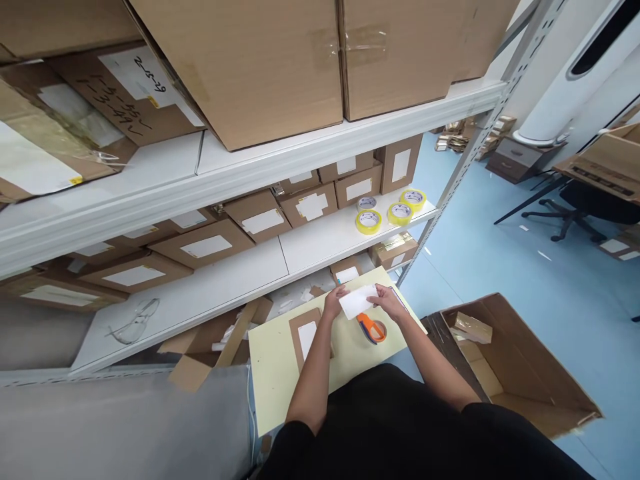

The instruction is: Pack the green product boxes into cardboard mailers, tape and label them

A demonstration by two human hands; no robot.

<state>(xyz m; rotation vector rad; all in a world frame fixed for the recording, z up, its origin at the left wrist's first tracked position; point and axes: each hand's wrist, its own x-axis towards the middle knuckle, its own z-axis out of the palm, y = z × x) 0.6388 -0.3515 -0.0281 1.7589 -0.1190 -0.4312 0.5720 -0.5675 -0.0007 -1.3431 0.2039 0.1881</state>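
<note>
Between my two hands, above a pale yellow table (273, 387), I hold a white paper label (358, 302). My left hand (334, 302) grips its left edge, and my right hand (387, 300) pinches its right edge. Just below the label lies an orange tape dispenser (371, 328) with a roll of tape in it. To the left, a flat brown cardboard box (295, 333) with a white label on it rests on the table, partly hidden behind my left forearm.
A metal shelf (250, 273) behind the table carries labelled boxes (205, 245), yellow tape rolls (369, 221) and safety glasses (135, 323). A large open carton (530, 353) with a taped box inside stands at the right. Another open carton (220, 347) sits left of the table.
</note>
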